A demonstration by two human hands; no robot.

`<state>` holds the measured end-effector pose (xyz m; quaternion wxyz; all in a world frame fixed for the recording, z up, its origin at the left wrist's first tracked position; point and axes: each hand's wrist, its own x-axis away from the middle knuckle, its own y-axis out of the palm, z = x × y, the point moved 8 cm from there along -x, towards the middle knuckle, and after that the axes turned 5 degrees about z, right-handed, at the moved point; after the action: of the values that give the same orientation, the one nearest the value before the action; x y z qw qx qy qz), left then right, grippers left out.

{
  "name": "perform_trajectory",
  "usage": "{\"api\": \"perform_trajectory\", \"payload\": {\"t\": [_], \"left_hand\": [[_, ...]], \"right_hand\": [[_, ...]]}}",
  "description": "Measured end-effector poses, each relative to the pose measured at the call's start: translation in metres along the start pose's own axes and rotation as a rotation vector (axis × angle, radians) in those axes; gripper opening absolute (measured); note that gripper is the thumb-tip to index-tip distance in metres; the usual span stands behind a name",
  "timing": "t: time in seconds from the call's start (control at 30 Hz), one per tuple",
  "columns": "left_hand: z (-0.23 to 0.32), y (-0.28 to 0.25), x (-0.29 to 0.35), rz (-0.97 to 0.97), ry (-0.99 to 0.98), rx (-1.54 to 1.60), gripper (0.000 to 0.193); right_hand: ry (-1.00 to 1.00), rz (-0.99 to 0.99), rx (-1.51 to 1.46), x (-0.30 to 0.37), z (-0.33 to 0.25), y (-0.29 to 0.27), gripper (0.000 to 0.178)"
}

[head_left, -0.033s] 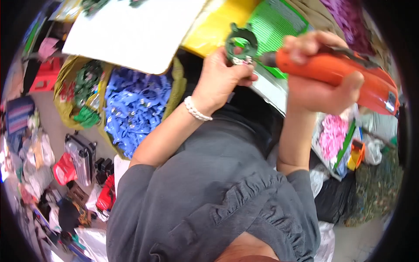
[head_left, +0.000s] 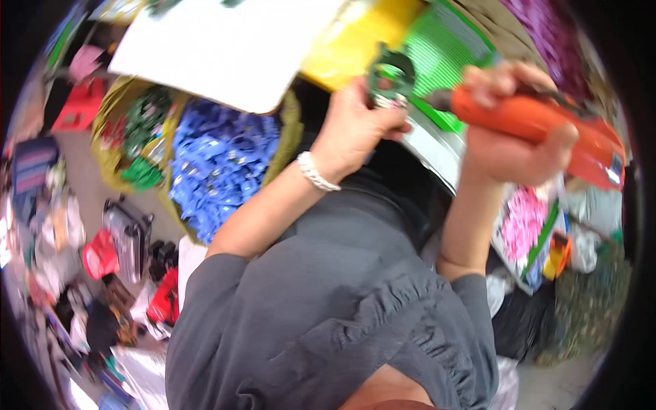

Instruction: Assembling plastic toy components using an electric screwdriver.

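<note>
My left hand (head_left: 361, 117), with a white braided band at its wrist, pinches a dark green ring-shaped plastic piece (head_left: 408, 76). The piece has small ear-like tabs on top and a hole through its middle. Small white and pink bits sit at its lower edge, by my fingertips. My right hand (head_left: 512, 147) is wrapped round an orange electric screwdriver (head_left: 533, 123). Its dark nose points left toward the green piece, and a small gap shows between them. Blur hides the exact tip.
Left of my arms, a yellow sack (head_left: 290, 130) holds many blue plastic pieces (head_left: 222, 171); dark green ones (head_left: 147, 119) lie beside them. A white board (head_left: 225, 55) lies ahead, a bright green ribbed tray (head_left: 447, 51) beyond my hands. Pink pieces (head_left: 525, 222) lie at right.
The whole view has shifted, so most things appear a little farther right and lower. The screwdriver's nose looks slightly farther from the green piece. Both grips are unchanged.
</note>
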<state>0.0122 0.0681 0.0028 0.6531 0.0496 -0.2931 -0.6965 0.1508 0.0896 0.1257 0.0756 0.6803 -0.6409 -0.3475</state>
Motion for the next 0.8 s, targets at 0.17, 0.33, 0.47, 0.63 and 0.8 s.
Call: {"api": "perform_trajectory", "payload": {"t": [0.17,0.33,0.47,0.63,0.8], "left_hand": [[0.028,-0.012,0.01,-0.02,0.116,0.058,0.033],[0.085,-0.074,0.033,0.159,0.433,0.138,0.038],[0.143,-0.146,0.054,0.412,0.603,-0.179,0.039],[0.186,-0.252,0.075,0.721,0.668,-0.183,0.033],[0.165,-0.418,0.054,1.191,0.584,-0.642,0.085]], "right_hand": [[0.044,0.117,-0.005,-0.007,-0.012,-0.056,0.057],[0.111,0.203,0.136,-0.003,0.007,-0.058,0.052],[0.093,0.181,0.16,-0.004,0.006,-0.054,0.048],[0.067,0.14,0.155,-0.002,0.012,-0.042,0.042],[0.08,0.148,0.163,0.005,0.017,-0.042,0.039]]}}
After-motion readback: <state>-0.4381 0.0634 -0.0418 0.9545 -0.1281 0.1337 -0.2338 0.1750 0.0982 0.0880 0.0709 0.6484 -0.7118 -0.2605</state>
